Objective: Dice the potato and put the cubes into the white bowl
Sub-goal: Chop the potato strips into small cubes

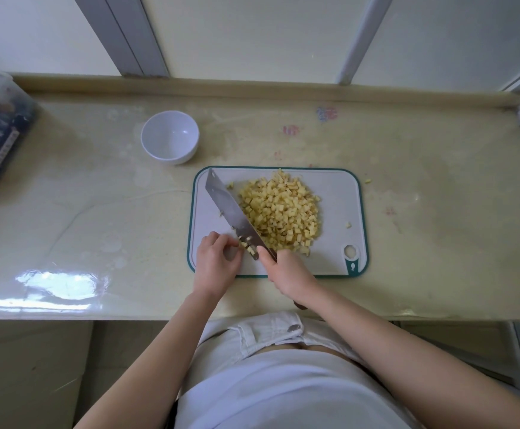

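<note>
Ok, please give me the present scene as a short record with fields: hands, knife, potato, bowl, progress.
left hand: fingers hold the last potato strips on the cutting board
right hand: grips the knife by its handle
knife: blade lies diagonally, between the strips and the pile
potato cubes: one pile on the board, right of the blade
white bowl: empty, on the counter, beyond the board's far left corner
progress: no cubes in the bowl yet
</note>
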Tool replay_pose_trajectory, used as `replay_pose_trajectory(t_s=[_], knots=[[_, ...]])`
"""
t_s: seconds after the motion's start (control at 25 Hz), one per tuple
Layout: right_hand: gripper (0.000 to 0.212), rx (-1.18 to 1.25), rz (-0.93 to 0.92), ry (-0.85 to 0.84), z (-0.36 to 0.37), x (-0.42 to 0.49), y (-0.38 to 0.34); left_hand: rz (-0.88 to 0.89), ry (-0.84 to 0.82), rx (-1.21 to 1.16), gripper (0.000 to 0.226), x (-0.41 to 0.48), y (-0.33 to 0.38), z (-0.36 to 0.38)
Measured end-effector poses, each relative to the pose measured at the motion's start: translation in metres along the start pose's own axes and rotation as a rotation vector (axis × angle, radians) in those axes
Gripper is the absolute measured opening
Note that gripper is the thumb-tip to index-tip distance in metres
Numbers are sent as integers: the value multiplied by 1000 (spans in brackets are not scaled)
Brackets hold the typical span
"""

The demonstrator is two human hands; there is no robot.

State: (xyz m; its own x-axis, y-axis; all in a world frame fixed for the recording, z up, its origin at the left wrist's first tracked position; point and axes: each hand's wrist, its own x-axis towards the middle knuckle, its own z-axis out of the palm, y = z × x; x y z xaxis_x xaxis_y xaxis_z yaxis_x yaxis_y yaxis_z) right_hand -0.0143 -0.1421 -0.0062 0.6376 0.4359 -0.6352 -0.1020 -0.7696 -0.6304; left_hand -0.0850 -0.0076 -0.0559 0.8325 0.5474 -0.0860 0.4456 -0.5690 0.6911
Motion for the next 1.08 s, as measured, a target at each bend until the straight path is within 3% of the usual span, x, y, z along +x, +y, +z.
replay_pose_trajectory(t_s=[0.36,0.72,1.08], knots=[[51,113,-21,46,-7,2,4,49,-15,168,7,3,6,2],[46,45,-91,17,-4,-9,2,-11,-40,96,6,3,5,1],[53,-22,-1,1,-1,-3,-6,0,-30,53,3,3,3,2]])
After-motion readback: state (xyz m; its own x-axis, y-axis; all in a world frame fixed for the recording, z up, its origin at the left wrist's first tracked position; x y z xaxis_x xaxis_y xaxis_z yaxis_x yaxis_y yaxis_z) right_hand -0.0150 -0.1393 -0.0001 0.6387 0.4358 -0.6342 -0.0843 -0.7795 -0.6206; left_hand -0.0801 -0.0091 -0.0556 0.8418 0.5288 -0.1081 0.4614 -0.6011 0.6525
